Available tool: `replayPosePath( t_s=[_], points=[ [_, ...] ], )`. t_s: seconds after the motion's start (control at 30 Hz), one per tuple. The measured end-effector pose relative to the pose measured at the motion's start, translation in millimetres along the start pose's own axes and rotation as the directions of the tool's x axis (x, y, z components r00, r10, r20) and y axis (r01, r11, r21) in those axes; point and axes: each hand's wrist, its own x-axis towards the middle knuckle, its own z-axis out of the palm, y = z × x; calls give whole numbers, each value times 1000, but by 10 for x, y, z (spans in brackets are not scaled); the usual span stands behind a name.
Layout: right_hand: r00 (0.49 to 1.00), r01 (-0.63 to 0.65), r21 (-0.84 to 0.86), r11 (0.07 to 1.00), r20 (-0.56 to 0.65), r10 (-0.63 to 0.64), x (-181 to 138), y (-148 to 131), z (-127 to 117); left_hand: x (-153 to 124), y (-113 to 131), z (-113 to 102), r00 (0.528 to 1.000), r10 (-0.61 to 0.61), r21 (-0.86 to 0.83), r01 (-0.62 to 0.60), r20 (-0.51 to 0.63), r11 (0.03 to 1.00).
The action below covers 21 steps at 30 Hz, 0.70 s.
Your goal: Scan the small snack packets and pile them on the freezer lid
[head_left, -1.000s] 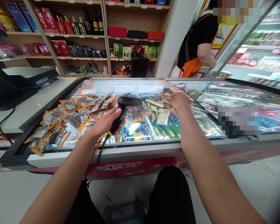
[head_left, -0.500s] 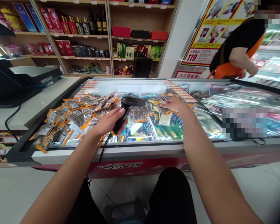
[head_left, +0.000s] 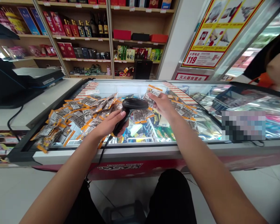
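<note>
My left hand [head_left: 112, 123] is wrapped round the handle of a black corded barcode scanner [head_left: 134, 104], its head turned to the right. In my right hand [head_left: 162, 102] a small snack packet [head_left: 152, 91] with orange ends is pinched by its side, raised just above the freezer's glass and close to the scanner's head. Many similar packets [head_left: 84, 113] lie heaped on the glass to the left of the scanner. More packets [head_left: 183, 109] lie to the right, beyond my right wrist. One packet [head_left: 140, 115] rests under the scanner head.
The chest freezer [head_left: 140, 150] spans the front, with bagged goods under its glass. A counter [head_left: 11, 113] with a scale [head_left: 38, 76] stands at left. Shelves [head_left: 88, 38] of boxes and bottles line the back. At far right is a person's arm [head_left: 278, 67].
My right hand has lifted a snack packet off the glass and brought it left towards the scanner. The scanner has barely moved. The other person has shifted further right.
</note>
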Motion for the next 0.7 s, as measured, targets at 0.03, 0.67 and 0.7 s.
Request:
replayPosePath(
  t_s=[0.03,0.67,0.7],
  points=[
    [1000,4,-8,1000,14,-4,5,26,14,1,5,3,1000,-2,4,2,12,1000],
    [973,227,-584,779,109,-203,115,109,-121,3,6,-17,996,-37,-1,37,-85,999],
    [965,238,-711,662,96,-245,185,99,-208,4,7,-22,995,-37,4,37,-93,999]
  ],
)
